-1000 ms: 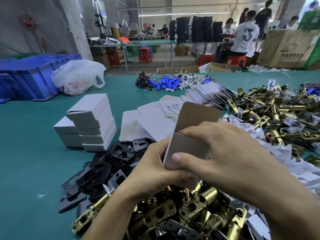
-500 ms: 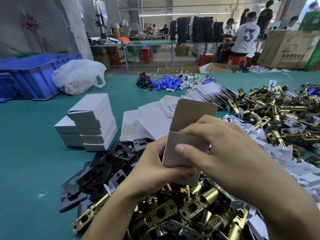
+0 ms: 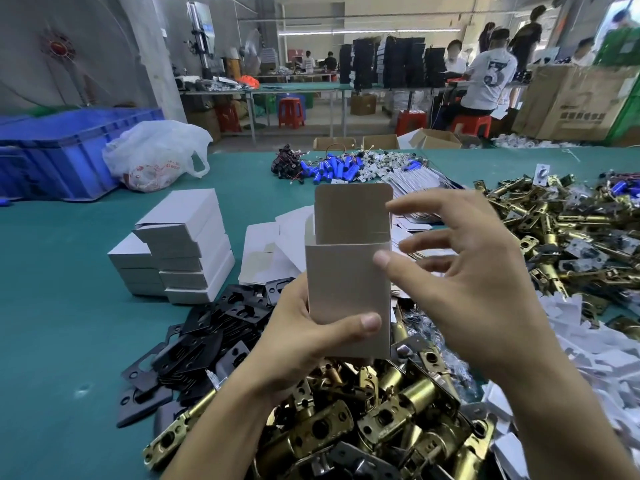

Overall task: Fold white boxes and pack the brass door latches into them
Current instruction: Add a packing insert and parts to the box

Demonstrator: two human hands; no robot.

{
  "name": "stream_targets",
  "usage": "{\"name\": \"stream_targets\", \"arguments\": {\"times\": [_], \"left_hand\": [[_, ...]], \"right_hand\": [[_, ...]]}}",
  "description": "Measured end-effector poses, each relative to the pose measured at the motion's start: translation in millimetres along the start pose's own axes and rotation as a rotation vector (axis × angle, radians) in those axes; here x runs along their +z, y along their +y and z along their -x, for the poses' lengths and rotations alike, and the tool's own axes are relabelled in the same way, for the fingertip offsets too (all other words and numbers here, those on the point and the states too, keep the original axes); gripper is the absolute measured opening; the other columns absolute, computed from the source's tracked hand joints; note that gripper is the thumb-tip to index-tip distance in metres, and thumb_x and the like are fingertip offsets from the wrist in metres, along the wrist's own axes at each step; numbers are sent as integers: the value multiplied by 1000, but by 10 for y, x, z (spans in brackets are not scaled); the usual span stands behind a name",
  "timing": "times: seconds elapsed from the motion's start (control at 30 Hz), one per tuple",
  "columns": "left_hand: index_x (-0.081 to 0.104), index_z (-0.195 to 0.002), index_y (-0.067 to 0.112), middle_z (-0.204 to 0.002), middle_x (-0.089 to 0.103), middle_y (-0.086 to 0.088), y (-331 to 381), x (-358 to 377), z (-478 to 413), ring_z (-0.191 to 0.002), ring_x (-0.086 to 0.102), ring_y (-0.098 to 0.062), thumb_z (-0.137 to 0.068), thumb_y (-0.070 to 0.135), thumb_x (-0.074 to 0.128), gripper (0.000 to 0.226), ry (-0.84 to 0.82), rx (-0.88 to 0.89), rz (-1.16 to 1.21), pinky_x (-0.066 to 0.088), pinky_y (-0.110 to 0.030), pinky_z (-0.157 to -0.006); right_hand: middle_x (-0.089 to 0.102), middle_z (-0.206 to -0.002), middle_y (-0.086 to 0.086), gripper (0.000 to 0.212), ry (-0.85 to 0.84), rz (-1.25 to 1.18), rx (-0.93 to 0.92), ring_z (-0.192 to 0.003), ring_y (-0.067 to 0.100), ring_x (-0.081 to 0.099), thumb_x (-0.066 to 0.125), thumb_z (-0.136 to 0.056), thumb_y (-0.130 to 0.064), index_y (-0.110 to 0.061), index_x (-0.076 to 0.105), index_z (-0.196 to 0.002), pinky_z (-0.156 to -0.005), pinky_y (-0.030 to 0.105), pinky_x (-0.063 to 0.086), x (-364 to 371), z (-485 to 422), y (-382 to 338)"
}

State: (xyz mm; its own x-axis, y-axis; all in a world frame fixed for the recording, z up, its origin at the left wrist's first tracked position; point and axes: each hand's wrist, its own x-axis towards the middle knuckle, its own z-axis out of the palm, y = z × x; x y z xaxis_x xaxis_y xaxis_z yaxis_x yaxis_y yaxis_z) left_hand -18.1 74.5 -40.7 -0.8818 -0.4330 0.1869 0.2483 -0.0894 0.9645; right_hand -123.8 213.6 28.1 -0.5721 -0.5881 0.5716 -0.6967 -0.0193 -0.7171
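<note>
A white box (image 3: 348, 282) stands upright in the middle of the head view, its top open and its lid flap sticking up. My left hand (image 3: 304, 337) grips its lower part, thumb across the front. My right hand (image 3: 460, 275) hovers at the box's right side with fingers spread; the thumb tip lies against the upper right edge. Brass door latches (image 3: 367, 424) are heaped just below my hands, and a second heap of latches (image 3: 561, 233) lies at the right. Flat unfolded boxes (image 3: 273, 244) lie behind the held one.
Folded white boxes (image 3: 183, 247) are stacked at the left. Black metal plates (image 3: 207, 337) lie piled at the lower left. A blue crate (image 3: 65, 150) and a white plastic bag (image 3: 156, 154) sit far left. Blue cylinders (image 3: 332, 168) lie at the back. Paper slips (image 3: 588, 351) cover the right.
The box has been raised and squared into an upright open shape. My right hand has let go of it and opened its fingers.
</note>
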Motion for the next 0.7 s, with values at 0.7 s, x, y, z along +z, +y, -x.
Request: {"name": "stream_targets", "arguments": {"times": [0.7], "left_hand": [[55, -111, 48, -105, 76, -3, 351, -114, 60, -87, 76, -30, -64, 43, 83, 54, 127, 129, -351, 61, -58, -77]], "right_hand": [[77, -97, 6, 27, -327, -527, 202, -90, 23, 75, 70, -74, -28, -26, 79, -99, -74, 37, 62, 69, 36, 337]]}}
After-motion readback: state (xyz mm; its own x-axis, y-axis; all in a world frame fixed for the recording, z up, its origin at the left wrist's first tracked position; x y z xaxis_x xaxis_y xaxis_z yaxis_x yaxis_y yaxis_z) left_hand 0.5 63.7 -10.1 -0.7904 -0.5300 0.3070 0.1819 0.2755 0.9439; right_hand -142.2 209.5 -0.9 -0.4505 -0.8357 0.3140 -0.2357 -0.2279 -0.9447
